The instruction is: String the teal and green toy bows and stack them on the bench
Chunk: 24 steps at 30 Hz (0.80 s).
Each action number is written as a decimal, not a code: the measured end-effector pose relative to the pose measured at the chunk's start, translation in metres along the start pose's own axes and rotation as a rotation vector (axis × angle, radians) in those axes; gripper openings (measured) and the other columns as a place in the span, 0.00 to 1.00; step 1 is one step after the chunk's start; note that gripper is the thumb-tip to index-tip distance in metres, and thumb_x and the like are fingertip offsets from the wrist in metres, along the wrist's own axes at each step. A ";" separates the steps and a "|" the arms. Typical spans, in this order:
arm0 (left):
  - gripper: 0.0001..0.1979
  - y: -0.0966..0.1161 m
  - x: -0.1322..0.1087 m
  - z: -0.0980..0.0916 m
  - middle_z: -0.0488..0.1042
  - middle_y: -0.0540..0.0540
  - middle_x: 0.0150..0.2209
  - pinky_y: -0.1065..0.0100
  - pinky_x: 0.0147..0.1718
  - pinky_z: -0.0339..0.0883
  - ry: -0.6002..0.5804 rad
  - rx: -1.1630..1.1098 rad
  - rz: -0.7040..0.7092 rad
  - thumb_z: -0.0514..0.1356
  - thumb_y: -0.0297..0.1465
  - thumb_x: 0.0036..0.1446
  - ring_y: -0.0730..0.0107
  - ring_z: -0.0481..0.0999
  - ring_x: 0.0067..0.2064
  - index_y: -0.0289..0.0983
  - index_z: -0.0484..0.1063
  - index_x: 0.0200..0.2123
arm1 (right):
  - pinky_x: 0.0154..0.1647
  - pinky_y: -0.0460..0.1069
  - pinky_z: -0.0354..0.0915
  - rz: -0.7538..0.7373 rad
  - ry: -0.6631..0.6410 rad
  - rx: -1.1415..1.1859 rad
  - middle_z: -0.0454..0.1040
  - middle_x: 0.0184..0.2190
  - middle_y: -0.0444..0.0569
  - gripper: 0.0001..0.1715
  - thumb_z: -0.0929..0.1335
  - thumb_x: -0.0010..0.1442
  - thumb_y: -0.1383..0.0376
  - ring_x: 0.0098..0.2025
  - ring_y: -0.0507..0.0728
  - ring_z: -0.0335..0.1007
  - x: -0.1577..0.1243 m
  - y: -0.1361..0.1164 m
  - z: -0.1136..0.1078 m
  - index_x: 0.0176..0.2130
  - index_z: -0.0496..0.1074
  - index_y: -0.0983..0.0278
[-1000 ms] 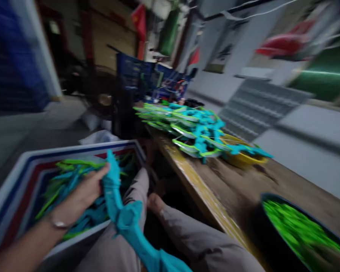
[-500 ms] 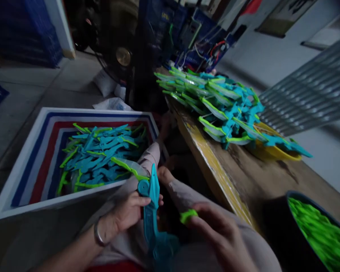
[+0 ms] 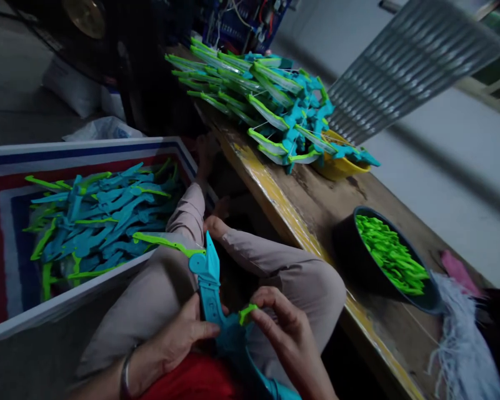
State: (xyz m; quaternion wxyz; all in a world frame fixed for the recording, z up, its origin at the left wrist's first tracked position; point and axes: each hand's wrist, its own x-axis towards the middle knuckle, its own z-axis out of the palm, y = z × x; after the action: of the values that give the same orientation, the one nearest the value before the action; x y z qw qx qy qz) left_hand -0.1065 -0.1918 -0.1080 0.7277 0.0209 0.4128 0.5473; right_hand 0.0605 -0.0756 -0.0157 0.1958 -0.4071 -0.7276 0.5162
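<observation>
My left hand (image 3: 183,339) grips a teal plastic toy body (image 3: 210,280) over my lap; a green-edged clear wing sticks out to the left from its top. My right hand (image 3: 287,333) pinches a small green plastic piece (image 3: 247,314) right against the teal body. Both hands sit above my crossed legs in beige trousers (image 3: 275,266).
A striped box (image 3: 8,261) at my left holds several teal and green toy parts. On the wooden bench (image 3: 316,205) at right lie a pile of assembled teal-green toys (image 3: 266,105), a yellow bowl (image 3: 337,166) and a dark bowl of green pieces (image 3: 389,255). White feathery fibres (image 3: 462,344) lie at the far right.
My left hand drew the teal toy body out of the striped box onto my lap. My right hand came in with a green piece and brought it to the body. The view tilted down.
</observation>
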 end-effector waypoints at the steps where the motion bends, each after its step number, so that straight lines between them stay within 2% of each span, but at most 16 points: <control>1: 0.22 0.000 -0.001 0.003 0.78 0.47 0.38 0.66 0.38 0.69 0.021 0.033 0.016 0.72 0.29 0.43 0.64 0.76 0.39 0.38 0.72 0.43 | 0.45 0.49 0.68 -0.024 0.017 -0.043 0.76 0.38 0.49 0.13 0.73 0.63 0.55 0.42 0.58 0.73 -0.006 0.006 0.000 0.33 0.78 0.61; 5: 0.21 0.010 -0.004 0.019 0.78 0.46 0.40 0.65 0.41 0.70 0.068 0.186 0.122 0.71 0.34 0.46 0.62 0.76 0.42 0.37 0.71 0.43 | 0.52 0.50 0.67 0.002 0.078 -0.092 0.74 0.47 0.52 0.13 0.71 0.65 0.56 0.51 0.60 0.73 -0.025 0.026 0.009 0.32 0.79 0.60; 9: 0.24 0.020 -0.005 0.032 0.78 0.44 0.41 0.62 0.41 0.72 0.090 0.253 0.150 0.71 0.39 0.46 0.58 0.77 0.42 0.37 0.71 0.44 | 0.51 0.49 0.67 -0.020 0.128 -0.106 0.74 0.48 0.52 0.11 0.69 0.66 0.59 0.51 0.59 0.73 -0.029 0.025 0.013 0.33 0.76 0.61; 14: 0.22 0.016 -0.005 0.033 0.78 0.44 0.43 0.63 0.43 0.71 0.070 0.303 0.177 0.68 0.38 0.51 0.59 0.76 0.44 0.37 0.70 0.47 | 0.52 0.51 0.68 -0.083 0.166 -0.157 0.73 0.50 0.54 0.09 0.68 0.67 0.62 0.51 0.59 0.73 -0.033 0.028 0.019 0.34 0.74 0.62; 16: 0.23 0.012 -0.005 0.032 0.77 0.45 0.42 0.63 0.44 0.71 0.053 0.329 0.165 0.69 0.37 0.51 0.59 0.76 0.44 0.38 0.68 0.49 | 0.53 0.53 0.68 -0.082 0.224 -0.137 0.70 0.54 0.56 0.07 0.68 0.67 0.61 0.55 0.61 0.71 -0.035 0.035 0.023 0.39 0.74 0.61; 17: 0.24 0.010 -0.005 0.032 0.77 0.46 0.42 0.62 0.44 0.71 0.050 0.344 0.165 0.69 0.36 0.50 0.60 0.75 0.44 0.39 0.67 0.49 | 0.54 0.53 0.68 -0.061 0.248 -0.104 0.68 0.57 0.57 0.08 0.69 0.66 0.60 0.57 0.62 0.69 -0.036 0.038 0.024 0.45 0.73 0.61; 18: 0.25 0.009 -0.006 0.031 0.76 0.46 0.42 0.62 0.44 0.71 0.051 0.363 0.167 0.69 0.36 0.50 0.60 0.75 0.44 0.39 0.66 0.49 | 0.53 0.54 0.69 -0.020 0.258 -0.052 0.67 0.59 0.57 0.16 0.70 0.65 0.59 0.57 0.63 0.69 -0.035 0.039 0.024 0.51 0.71 0.60; 20: 0.26 0.005 -0.008 0.031 0.75 0.46 0.44 0.61 0.46 0.70 0.061 0.393 0.164 0.69 0.37 0.50 0.58 0.75 0.45 0.40 0.64 0.50 | 0.48 0.53 0.70 0.121 0.179 0.079 0.70 0.55 0.57 0.31 0.73 0.60 0.55 0.52 0.63 0.71 -0.032 0.040 0.019 0.58 0.66 0.61; 21: 0.27 0.003 -0.009 0.030 0.75 0.46 0.46 0.61 0.47 0.70 0.063 0.410 0.157 0.69 0.37 0.50 0.57 0.75 0.47 0.41 0.63 0.51 | 0.45 0.52 0.70 0.201 0.093 0.142 0.73 0.50 0.54 0.33 0.74 0.58 0.53 0.48 0.62 0.72 -0.029 0.038 0.014 0.58 0.66 0.62; 24: 0.32 -0.003 -0.010 0.027 0.73 0.45 0.50 0.60 0.51 0.67 0.092 0.486 0.139 0.72 0.36 0.48 0.55 0.73 0.50 0.42 0.62 0.53 | 0.36 0.48 0.64 0.336 -0.158 0.293 0.71 0.33 0.44 0.27 0.75 0.54 0.50 0.35 0.56 0.67 -0.024 0.029 0.001 0.46 0.71 0.63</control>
State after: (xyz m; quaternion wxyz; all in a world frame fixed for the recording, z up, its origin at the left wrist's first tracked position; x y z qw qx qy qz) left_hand -0.0874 -0.1902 -0.0857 0.6425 0.1987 0.5623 0.4812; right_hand 0.0854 -0.0908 -0.0392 0.1066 -0.4481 -0.5801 0.6718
